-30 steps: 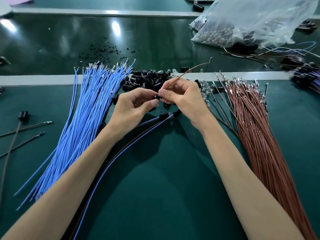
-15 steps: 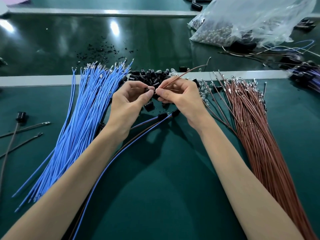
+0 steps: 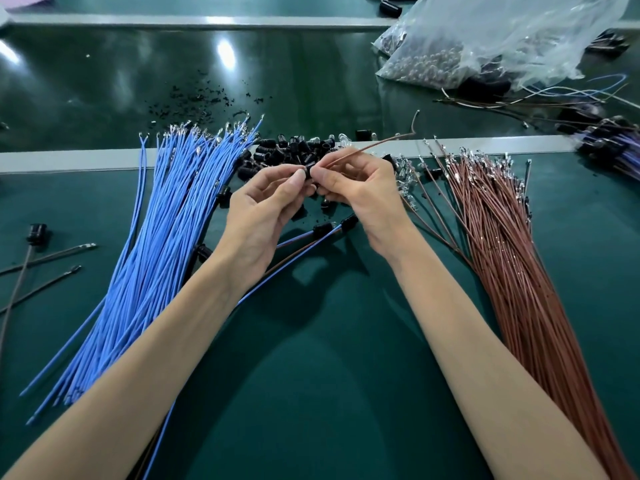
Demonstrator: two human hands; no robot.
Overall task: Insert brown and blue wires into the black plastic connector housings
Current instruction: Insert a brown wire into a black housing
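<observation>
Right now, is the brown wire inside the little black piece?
Cannot tell. The brown wire reaches the black housing, but the left hand and right hand hide the joint.

Your left hand [image 3: 263, 209] pinches a small black connector housing [image 3: 306, 172] between thumb and forefinger. Your right hand [image 3: 360, 199] pinches a single brown wire [image 3: 367, 148], whose near end meets the housing while its far end arcs away over the pile of loose housings [image 3: 294, 148]. On the green mat [image 3: 311, 375], the blue wire bundle [image 3: 166, 237] fans out to your left and the brown wire bundle [image 3: 512, 254] to your right, with two wired housings [image 3: 332, 226] just below your hands and a clear plastic bag [image 3: 485, 39] at the far right.
</observation>
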